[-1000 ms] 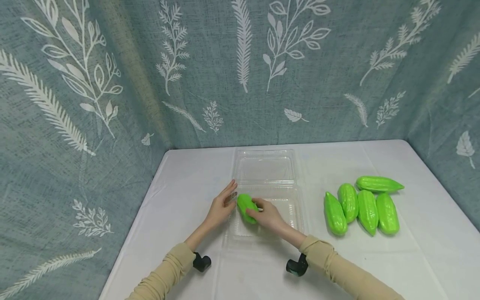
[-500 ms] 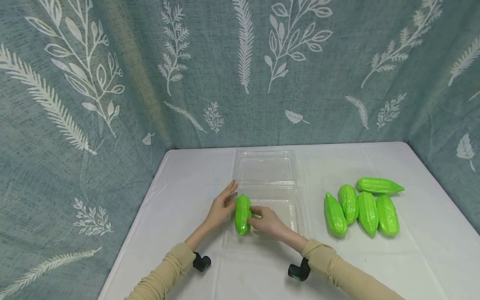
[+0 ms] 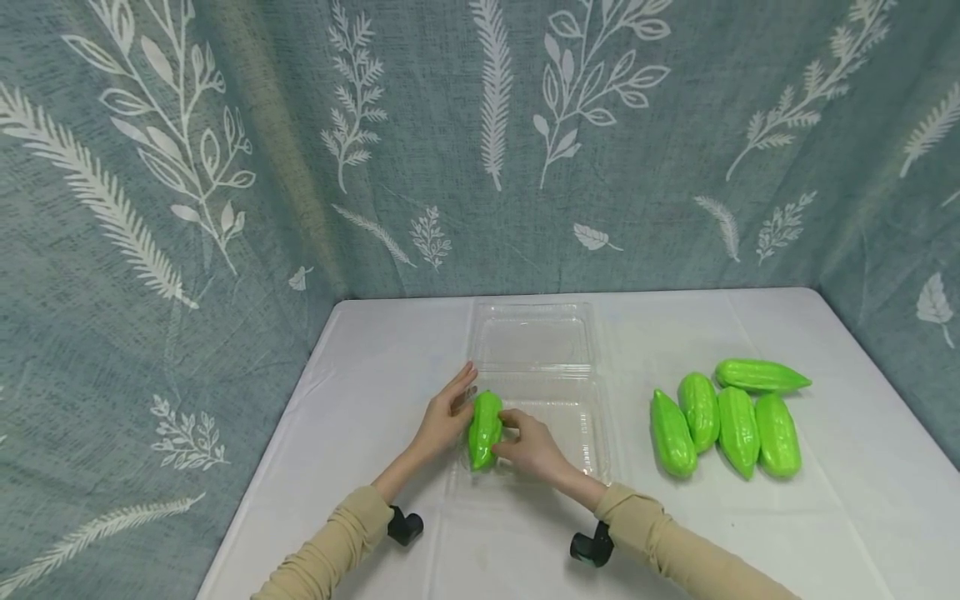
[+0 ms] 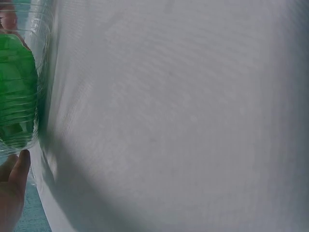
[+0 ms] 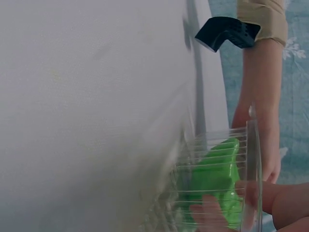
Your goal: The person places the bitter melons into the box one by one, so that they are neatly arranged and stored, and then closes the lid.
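Note:
A bright green, ridged toy bitter melon (image 3: 485,433) lies lengthwise in the left part of a clear plastic clamshell box (image 3: 596,433). My right hand (image 3: 532,446) holds it from the right, with thumb and fingers bent against its side. In the right wrist view, fingers (image 5: 208,212) show through the clear wall beside the melon (image 5: 217,169). My left hand (image 3: 442,425) rests along the box's left edge, fingers extended. From the left wrist, the melon (image 4: 17,87) appears behind the ribbed wall, with a fingertip near its corner.
Several more green bitter melons (image 3: 738,429) lie grouped on the right of the white-covered table (image 3: 525,550). Behind the base, the box's lid (image 3: 534,333) lies folded back. A patterned curtain (image 3: 465,150) surrounds the table's back and sides.
The bitter melon has turned from slanted to nearly straight and moved slightly toward me and left in the box. My right hand shifted with it; my left hand stayed at the edge.

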Demonstrator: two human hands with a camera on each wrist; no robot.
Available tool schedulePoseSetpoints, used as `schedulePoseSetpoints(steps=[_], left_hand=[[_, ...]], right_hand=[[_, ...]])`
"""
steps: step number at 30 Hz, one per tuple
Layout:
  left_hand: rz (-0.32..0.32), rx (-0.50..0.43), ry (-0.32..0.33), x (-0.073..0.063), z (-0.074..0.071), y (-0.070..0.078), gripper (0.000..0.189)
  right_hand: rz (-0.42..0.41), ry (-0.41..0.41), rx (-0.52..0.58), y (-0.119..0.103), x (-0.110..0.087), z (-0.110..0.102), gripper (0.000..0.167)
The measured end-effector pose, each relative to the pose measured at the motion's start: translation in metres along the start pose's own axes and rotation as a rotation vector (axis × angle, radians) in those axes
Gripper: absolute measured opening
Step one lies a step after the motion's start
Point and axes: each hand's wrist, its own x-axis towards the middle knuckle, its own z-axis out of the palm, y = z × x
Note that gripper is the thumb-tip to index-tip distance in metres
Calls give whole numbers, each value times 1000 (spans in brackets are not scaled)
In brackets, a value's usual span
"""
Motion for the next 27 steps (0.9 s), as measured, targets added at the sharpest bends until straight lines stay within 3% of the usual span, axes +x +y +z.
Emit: schedulePoseSetpoints(steps=[27], left_hand=[[10, 38, 14, -1, 0, 0, 53]], right_hand=[[19, 16, 46, 4, -2, -9, 53]])
